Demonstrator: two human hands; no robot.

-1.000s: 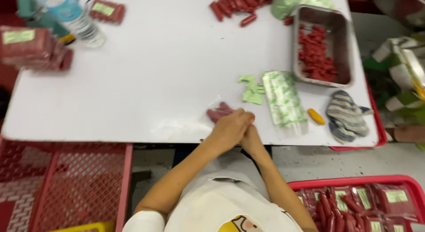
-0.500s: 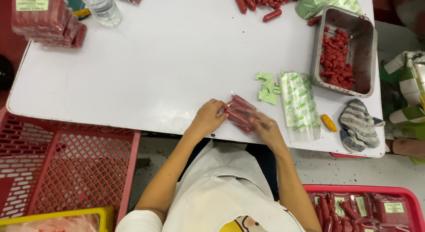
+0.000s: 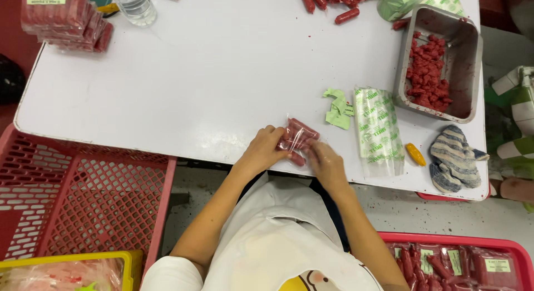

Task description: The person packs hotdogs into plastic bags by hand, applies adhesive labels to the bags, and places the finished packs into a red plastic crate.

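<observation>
Both hands on a clear bag of red sausages (image 3: 297,141)
Left hand (image 3: 261,152) and right hand (image 3: 325,164) each grip it closed-fingered at the white surface (image 3: 194,85) edge

A clear plastic pack of red sausages (image 3: 297,140) lies flat on the white bench (image 3: 194,85), at its near edge and a little right of the middle. Several short, plump sausages sit side by side inside it, running slantwise from near left to far right. The shiny film catches the light across the top. The left hand (image 3: 261,152) clasps its left end and the right hand (image 3: 325,163) presses its near right corner, fingers curled over the film.
</observation>
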